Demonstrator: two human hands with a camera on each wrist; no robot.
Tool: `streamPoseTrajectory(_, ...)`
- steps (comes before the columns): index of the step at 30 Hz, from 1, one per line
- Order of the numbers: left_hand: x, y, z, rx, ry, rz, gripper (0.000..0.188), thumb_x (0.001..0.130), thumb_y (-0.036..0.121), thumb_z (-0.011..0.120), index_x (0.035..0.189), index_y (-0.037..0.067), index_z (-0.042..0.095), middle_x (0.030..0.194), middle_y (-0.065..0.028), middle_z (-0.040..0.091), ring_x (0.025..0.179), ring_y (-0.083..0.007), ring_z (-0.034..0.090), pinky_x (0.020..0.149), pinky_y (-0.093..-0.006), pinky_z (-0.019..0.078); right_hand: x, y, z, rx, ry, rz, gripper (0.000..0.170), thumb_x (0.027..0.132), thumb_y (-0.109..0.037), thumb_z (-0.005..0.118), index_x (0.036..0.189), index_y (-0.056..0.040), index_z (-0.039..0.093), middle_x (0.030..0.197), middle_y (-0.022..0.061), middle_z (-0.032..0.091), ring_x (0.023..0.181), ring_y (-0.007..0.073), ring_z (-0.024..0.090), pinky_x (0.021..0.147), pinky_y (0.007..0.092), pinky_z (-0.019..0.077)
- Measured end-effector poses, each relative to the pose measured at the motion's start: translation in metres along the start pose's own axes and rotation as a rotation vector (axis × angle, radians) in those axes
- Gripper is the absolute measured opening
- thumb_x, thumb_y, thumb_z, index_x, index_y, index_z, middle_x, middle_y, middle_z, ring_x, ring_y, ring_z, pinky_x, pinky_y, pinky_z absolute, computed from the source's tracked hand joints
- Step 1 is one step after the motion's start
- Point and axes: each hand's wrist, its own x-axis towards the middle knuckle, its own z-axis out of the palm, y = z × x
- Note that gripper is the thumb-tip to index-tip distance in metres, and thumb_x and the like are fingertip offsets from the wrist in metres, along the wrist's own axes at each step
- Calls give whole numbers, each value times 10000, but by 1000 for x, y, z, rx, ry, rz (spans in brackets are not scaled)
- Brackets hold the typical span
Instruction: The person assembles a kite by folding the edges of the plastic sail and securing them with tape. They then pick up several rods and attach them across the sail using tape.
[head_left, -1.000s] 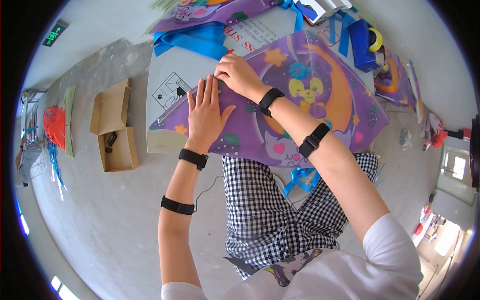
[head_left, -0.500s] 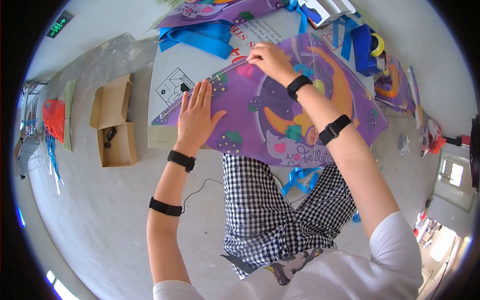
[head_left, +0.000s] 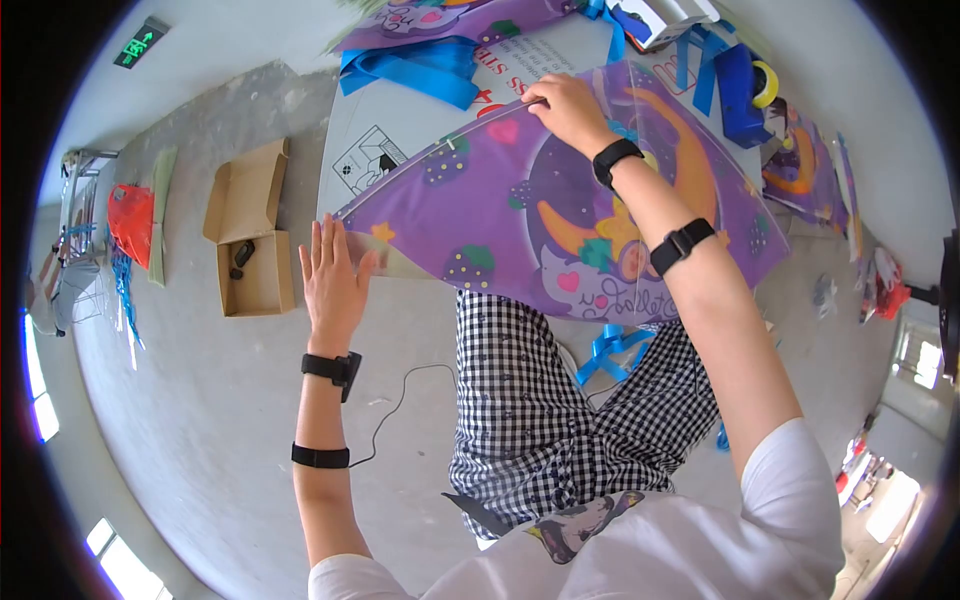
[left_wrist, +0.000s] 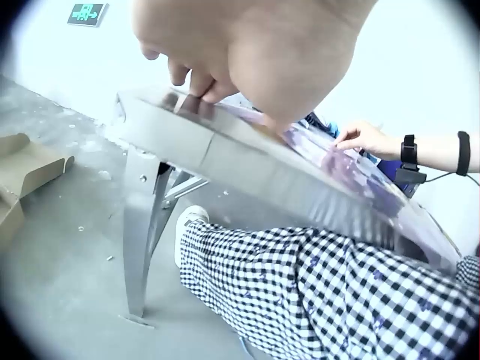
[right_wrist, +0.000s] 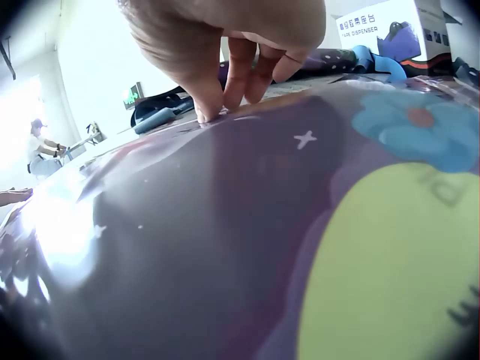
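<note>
A purple kite [head_left: 480, 205] with a moon and cartoon animals lies spread over a white printed tabletop [head_left: 345, 130]. A thin rod [head_left: 430, 150] runs along its far left edge, with a small white clip on it. My right hand [head_left: 572, 112] pinches that far edge between thumb and fingers; the right wrist view shows its fingertips [right_wrist: 206, 112] down on the film. At the kite's left corner is my left hand [head_left: 335, 285], its fingers straight and thumb spread. In the left wrist view its fingertips meet the metal table edge [left_wrist: 180, 135].
Blue ribbons [head_left: 415, 72] and another purple kite [head_left: 445, 18] lie at the back. A blue tape dispenser [head_left: 738, 95] stands at the back right near its white box [head_left: 660, 22]. An open cardboard box [head_left: 262, 280] sits on the floor at left, a red bag [head_left: 130, 215] beyond it.
My right hand has slid along the kite's far edge, up and to the right. My left hand has shifted from the kite's middle-left down to its left corner.
</note>
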Motion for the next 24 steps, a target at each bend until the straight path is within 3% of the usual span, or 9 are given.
streamPoseTrajectory(2,17,24,-14,-115,25,63,657,981,404,519,1475,12,336,1542,-139,342,1437,-294,295,1179,-451,226,-12,-16,-2,-111,82,-45,192,799,-100,692,989,-75,677,1034,77,655,974,297,598,861,395,471)
streamPoseTrajectory(5,49,74,-16,-247,48,227,648,973,366,541,1470,3,336,1532,-146,354,1427,-306,308,1169,-429,258,-43,-58,-30,-33,54,-73,298,814,-105,685,1103,-63,623,1143,94,627,1071,306,571,937,415,446)
streamPoseTrajectory(7,72,96,-13,-282,76,332,657,962,362,559,1462,-7,344,1522,-154,367,1421,-306,318,1158,-416,282,-77,-83,-60,156,-33,37,321,825,-110,686,1134,-66,610,1132,93,630,1128,292,556,969,425,432)
streamPoseTrajectory(9,89,116,-4,-286,115,412,673,951,370,574,1454,-19,353,1511,-169,377,1416,-306,327,1147,-406,302,-116,-99,-94,124,20,40,352,838,-112,689,1174,-63,597,1118,93,628,1103,285,576,959,413,442)
streamPoseTrajectory(12,96,133,3,-278,-9,280,684,943,377,582,1444,-32,359,1494,-195,392,1401,-318,346,1137,-414,316,-178,-99,-145,100,1,198,355,855,-101,687,1196,-66,592,1131,96,626,1054,271,604,942,397,451)
streamPoseTrajectory(15,104,134,4,-412,-5,253,673,943,371,577,1438,-32,366,1449,-218,442,1361,-344,398,1122,-424,328,-231,-78,-186,221,34,417,343,866,-89,686,1195,-69,594,1135,102,632,1015,257,621,929,379,457)
streamPoseTrajectory(20,107,127,9,-424,-20,249,626,953,317,581,1447,-3,371,1422,-219,471,1330,-360,431,1111,-432,335,-272,-3,-234,320,304,618,315,893,-118,668,1190,-44,593,1139,81,660,1016,184,650,909,339,480)
streamPoseTrajectory(22,98,133,6,-425,35,253,599,951,282,586,1444,11,381,1424,-214,471,1320,-357,442,1105,-429,343,-264,43,-244,451,432,648,315,904,-154,657,1191,-36,601,1147,100,661,1035,207,649,912,345,483)
streamPoseTrajectory(24,90,142,-1,-429,149,273,570,943,227,599,1434,20,395,1427,-208,470,1303,-352,462,1091,-424,363,-242,88,-250,205,483,618,309,917,-206,647,1152,-7,628,1151,140,668,1064,247,643,901,361,491)
